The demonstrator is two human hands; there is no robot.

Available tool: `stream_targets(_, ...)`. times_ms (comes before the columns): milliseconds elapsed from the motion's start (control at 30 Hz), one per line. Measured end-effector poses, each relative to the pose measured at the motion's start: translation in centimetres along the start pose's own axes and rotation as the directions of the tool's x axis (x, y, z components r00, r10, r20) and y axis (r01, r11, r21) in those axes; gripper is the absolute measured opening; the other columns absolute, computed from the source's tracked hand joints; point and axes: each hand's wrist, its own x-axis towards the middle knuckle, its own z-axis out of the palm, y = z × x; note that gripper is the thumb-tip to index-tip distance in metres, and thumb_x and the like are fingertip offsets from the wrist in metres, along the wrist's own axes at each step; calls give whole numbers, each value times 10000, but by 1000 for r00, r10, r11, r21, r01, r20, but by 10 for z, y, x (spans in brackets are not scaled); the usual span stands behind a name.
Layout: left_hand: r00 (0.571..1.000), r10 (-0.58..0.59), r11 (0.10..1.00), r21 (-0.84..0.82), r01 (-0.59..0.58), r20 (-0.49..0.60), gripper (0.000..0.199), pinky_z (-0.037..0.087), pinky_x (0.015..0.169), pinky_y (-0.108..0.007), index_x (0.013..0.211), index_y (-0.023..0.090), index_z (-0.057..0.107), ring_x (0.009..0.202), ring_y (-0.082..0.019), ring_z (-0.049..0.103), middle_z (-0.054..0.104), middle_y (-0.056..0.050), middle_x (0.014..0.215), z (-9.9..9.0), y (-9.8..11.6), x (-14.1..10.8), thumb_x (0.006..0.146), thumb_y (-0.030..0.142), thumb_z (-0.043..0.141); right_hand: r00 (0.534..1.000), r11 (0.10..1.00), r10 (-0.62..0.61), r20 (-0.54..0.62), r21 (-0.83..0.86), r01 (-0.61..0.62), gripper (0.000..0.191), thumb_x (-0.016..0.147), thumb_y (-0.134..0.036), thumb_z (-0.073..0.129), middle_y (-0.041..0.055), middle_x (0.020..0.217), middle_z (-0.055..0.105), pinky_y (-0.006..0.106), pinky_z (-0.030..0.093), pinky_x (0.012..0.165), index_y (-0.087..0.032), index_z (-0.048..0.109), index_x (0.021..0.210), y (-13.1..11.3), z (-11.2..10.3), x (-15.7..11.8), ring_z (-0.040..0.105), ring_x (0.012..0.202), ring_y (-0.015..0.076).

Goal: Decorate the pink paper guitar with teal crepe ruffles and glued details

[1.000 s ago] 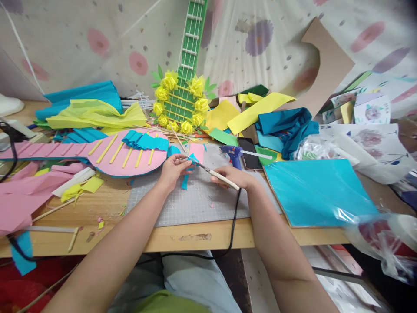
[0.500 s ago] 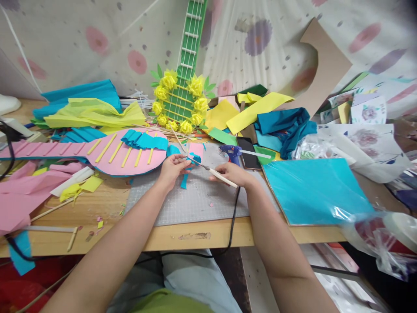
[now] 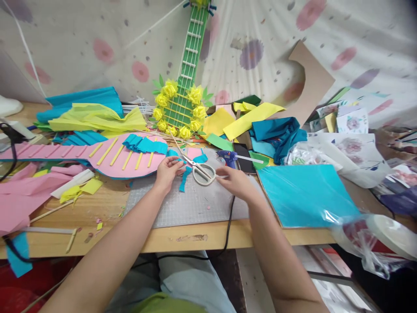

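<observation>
A pair of scissors with pale handles (image 3: 204,174) lies flat over the grey cutting mat (image 3: 189,211), its blades pointing toward my left hand. My right hand (image 3: 235,180) is beside the handle loops, fingers stretched out and not through them. My left hand (image 3: 168,173) has its thumb and fingertips pinched together by the blade tips, apparently on a small bit of blue crepe paper, mostly hidden. Around the blades are a blue crepe paper strip (image 3: 185,180) and a pink paper piece (image 3: 193,153). A blue glue gun (image 3: 227,158) rests just behind my right hand.
A pink guitar-shaped cutout (image 3: 106,167) with yellow strips lies left. Behind stands a green paper guitar (image 3: 178,109) ringed with yellow flowers. At right is a blue wrapped sheet (image 3: 306,195). A black cord (image 3: 230,226) hangs over the table edge (image 3: 156,245).
The scissors, formerly edge-on in my right hand, now lie flat with both handle loops showing. My right hand's fingers have come off the handles. The camera view has shifted slightly.
</observation>
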Motion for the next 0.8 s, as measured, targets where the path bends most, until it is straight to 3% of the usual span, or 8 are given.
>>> stream_targets(67,1000,8,1000,-2,-8,4,287,532,591,-246,831,139,515,681,-137,641,576,25,652,1,0,0,594,99,671,998,998,56,5,36,-56,184,753,-283,486,25,895,673,283,454,708,-221,601,883,30,-16,-7,617,791,171)
stream_targets(100,1000,13,1000,0,-13,8,288,530,584,-247,831,141,512,681,-141,643,573,26,653,1,-1,0,594,98,669,986,991,131,-99,24,-129,189,744,-268,475,31,863,674,296,453,695,-215,584,889,46,-22,-7,614,784,184)
stream_targets(167,1000,15,1000,12,-15,21,281,524,563,-247,827,143,508,681,-153,646,570,24,651,3,-1,0,597,96,662,914,973,221,-341,8,-233,302,702,-194,454,69,911,661,334,450,717,-187,522,997,75,-28,-1,602,821,214)
stream_targets(233,999,7,1000,23,-8,40,267,516,539,-241,822,142,505,685,-165,651,571,20,651,3,0,1,605,95,653,877,973,143,-460,-96,-209,397,648,-150,450,111,1009,620,371,435,772,-163,484,1044,96,-27,12,565,907,248)
stream_targets(300,999,3,1000,29,-4,42,256,511,520,-230,818,142,502,687,-169,654,570,20,649,3,1,1,611,93,645,902,966,41,-430,-213,-145,375,615,-128,439,125,1009,600,393,409,838,-156,502,984,107,-21,25,526,962,266)
stream_targets(600,999,5,999,42,-7,44,269,516,510,-231,826,146,491,674,-167,654,582,12,676,-3,1,0,609,104,643,876,958,-7,-481,-255,-132,304,602,-119,423,114,927,594,401,394,869,-157,513,890,111,-13,34,484,977,273)
stream_targets(800,999,20,998,54,-23,42,290,513,507,-232,832,151,490,684,-174,653,574,10,679,-2,0,4,599,122,660,830,968,63,-554,-168,-185,366,587,-83,403,112,919,587,393,398,845,-156,507,930,103,-8,31,478,947,264)
